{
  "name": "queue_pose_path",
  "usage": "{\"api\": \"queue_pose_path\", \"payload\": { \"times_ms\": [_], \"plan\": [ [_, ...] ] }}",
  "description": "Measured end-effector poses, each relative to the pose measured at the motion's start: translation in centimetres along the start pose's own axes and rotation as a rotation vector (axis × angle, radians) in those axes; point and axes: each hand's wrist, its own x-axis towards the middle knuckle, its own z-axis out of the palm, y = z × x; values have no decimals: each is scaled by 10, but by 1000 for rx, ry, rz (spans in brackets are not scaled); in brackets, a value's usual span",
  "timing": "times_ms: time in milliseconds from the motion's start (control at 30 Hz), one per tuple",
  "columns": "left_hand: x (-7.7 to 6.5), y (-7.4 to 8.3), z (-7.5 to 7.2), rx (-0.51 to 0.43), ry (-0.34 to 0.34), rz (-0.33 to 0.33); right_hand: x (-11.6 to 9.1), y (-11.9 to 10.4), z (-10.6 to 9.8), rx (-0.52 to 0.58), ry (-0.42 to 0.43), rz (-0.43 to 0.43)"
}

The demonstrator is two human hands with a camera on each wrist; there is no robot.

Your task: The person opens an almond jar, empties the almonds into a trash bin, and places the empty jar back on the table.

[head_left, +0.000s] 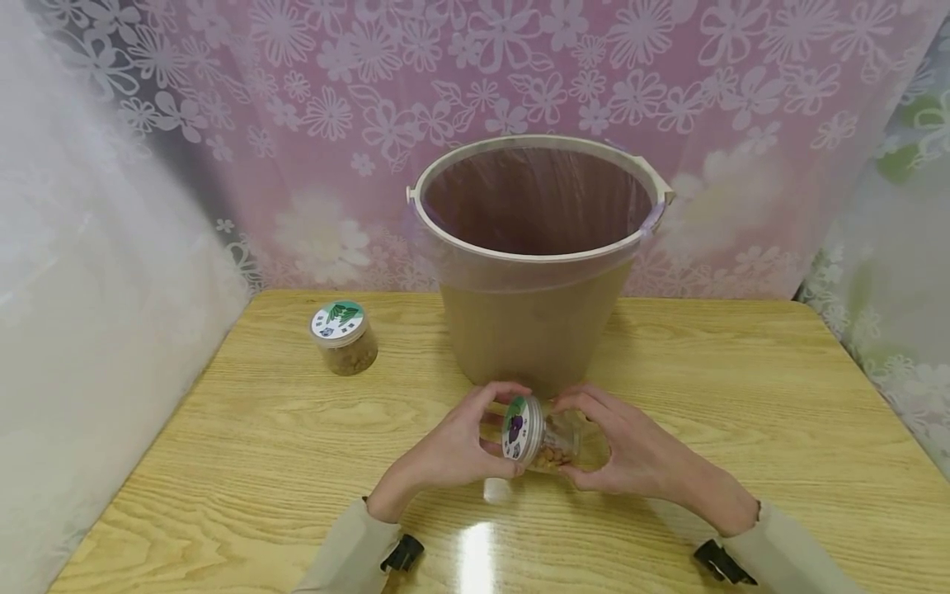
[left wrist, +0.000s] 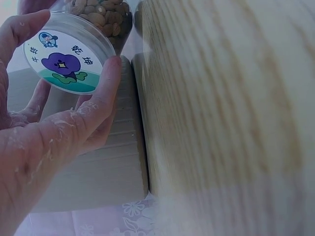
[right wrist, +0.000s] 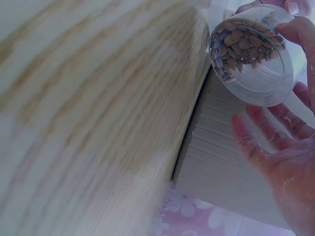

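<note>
Beige bucket [head_left: 530,330] right behind it, we've got the nut jar [head_left: 562,441] tipped sideways, our left hand [head_left: 462,450] gripping round the lid [left wrist: 69,64] and our right hand [head_left: 640,455] round the base [right wrist: 261,81], probably so neither end wobbles.

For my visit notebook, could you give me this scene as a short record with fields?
Held jar: clear, tipped sideways, partly filled with almond-like kernels
Left hand: fingers on the lid
Right hand: holds the other end
Second jar: upright, lidded, farther left
Bucket: beige, plastic-lined, behind the held jar
Table: wood-grain
</note>
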Motion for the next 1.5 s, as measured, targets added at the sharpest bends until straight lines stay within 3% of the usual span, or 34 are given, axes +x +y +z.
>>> {"api": "queue_pose_path", "payload": {
  "times_ms": [533,867,1233,1500],
  "plan": [
    [2,-2,-1,-17,-11,-40,-2,-1,0,30,-4,30],
    [1,-1,-3,-32,-24,-23,-2,-2,-1,19,1,26],
    [-2,-1,-6,2,40,88,-3,-2,-1,30,-26,66],
    [-1,-2,-6,40,28,130,-2,-3,-1,27,-26,72]
  ]
}}
